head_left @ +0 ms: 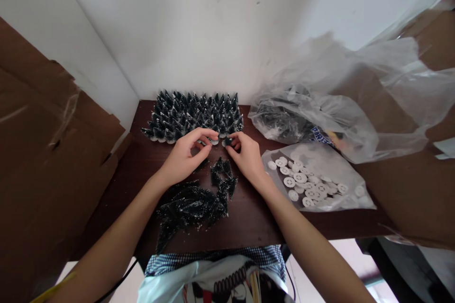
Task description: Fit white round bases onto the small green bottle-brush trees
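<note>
Dozens of frosted trees (195,113) stand packed by the wall (213,33), and at their near edge the right hand (245,152) pinches one little tree (229,141) between thumb and fingers. The left hand (187,154) curls beside it, fingertips at a white base (214,142), gripping or not I can't tell; loose trees (199,203) lie between the forearms (122,227).

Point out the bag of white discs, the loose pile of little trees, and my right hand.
Bag of white discs (330,164), head view: bare plastic beside the discs.
Loose pile of little trees (199,204), head view: middle of the heap.
Right hand (248,152), head view: back of the hand.
</note>
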Demonstrator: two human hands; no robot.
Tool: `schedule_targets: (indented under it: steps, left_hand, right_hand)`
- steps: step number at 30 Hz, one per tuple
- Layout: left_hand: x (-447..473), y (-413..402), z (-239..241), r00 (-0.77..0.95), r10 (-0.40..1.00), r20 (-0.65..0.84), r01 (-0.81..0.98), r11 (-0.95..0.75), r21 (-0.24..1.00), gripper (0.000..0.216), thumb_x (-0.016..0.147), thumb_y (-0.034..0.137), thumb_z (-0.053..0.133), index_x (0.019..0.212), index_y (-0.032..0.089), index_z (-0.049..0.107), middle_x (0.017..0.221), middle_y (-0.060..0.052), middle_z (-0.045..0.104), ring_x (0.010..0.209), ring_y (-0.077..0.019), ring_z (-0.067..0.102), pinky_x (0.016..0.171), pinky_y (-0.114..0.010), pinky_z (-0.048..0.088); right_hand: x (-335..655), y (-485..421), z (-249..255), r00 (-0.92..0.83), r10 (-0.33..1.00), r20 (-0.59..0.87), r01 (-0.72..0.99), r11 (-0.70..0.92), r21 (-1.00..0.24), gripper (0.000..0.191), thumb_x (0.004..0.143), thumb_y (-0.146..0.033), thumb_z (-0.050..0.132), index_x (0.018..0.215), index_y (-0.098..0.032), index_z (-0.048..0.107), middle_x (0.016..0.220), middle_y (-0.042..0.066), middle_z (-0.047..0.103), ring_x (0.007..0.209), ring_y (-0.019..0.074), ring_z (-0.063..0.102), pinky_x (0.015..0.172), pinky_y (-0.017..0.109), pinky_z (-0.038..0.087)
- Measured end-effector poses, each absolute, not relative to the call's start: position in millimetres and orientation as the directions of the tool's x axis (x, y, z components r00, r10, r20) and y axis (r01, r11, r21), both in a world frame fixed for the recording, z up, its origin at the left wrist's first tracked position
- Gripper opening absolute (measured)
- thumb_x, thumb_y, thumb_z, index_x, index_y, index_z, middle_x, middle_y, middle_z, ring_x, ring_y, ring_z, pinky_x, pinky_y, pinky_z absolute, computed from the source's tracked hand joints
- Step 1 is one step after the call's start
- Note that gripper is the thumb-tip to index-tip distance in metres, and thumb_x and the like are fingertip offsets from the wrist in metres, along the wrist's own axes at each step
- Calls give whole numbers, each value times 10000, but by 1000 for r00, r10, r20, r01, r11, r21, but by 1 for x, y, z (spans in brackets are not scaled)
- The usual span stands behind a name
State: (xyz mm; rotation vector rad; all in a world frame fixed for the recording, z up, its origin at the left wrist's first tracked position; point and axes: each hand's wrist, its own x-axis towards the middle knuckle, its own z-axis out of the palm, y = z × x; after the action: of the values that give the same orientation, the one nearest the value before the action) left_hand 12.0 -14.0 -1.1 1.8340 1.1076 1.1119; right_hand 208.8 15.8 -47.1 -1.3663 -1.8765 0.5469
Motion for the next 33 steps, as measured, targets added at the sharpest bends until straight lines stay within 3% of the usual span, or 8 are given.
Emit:
schedule_targets:
  steps: [6,14,20,24,29,33]
  left_hand:
    - [12,-15,0,268,920,286,328,-366,871,223,923,204,553,1126,169,638,1077,-80,684,927,-174,631,789,-309,508]
    - [11,-14,-1,273,919,286,334,-369,867,225,919,177,551,1125,173,640,1081,-68,681,923,-159,621,775,-281,501]
    - [10,-14,-1,270,920,285,351,-369,861,223,915,171,547,1115,181,646,1068,-63,681,915,-162,621,760,-277,504]
    - [11,-14,0,274,916,292,356,-379,854,216,912,179,551,1105,181,649,1045,-63,685,888,-162,622,738,-276,507]
    - [11,-14,1,278,912,300,354,-388,851,214,912,181,551,1102,180,649,1045,-64,684,885,-161,621,740,-279,511]
    - [12,-14,0,282,913,293,357,-384,852,210,916,187,550,1101,177,650,1042,-65,683,890,-165,622,741,-279,509]
  right_hand:
    - [206,14,-43,-133,960,248,583,278,-764,241,790,-128,663,1008,-203,592,855,22,674,738,184,626,740,326,482]
    - [208,9,-40,-153,927,342,612,361,-704,154,754,-86,559,815,-214,500,831,15,599,715,167,567,700,301,446]
    - [210,3,-32,-130,927,353,598,357,-718,133,756,-84,524,779,-214,507,793,16,585,697,168,562,676,298,444]
    - [210,1,-28,-78,924,374,520,358,-775,122,813,-138,553,909,-213,546,805,17,610,691,164,570,679,299,469]
    - [209,0,-26,-108,908,405,453,407,-793,289,865,-199,600,1153,-212,581,780,-5,628,671,161,574,710,310,494]
    - [208,2,-25,-156,909,387,446,414,-794,254,894,-210,594,1141,-203,649,797,9,678,682,163,604,722,308,508]
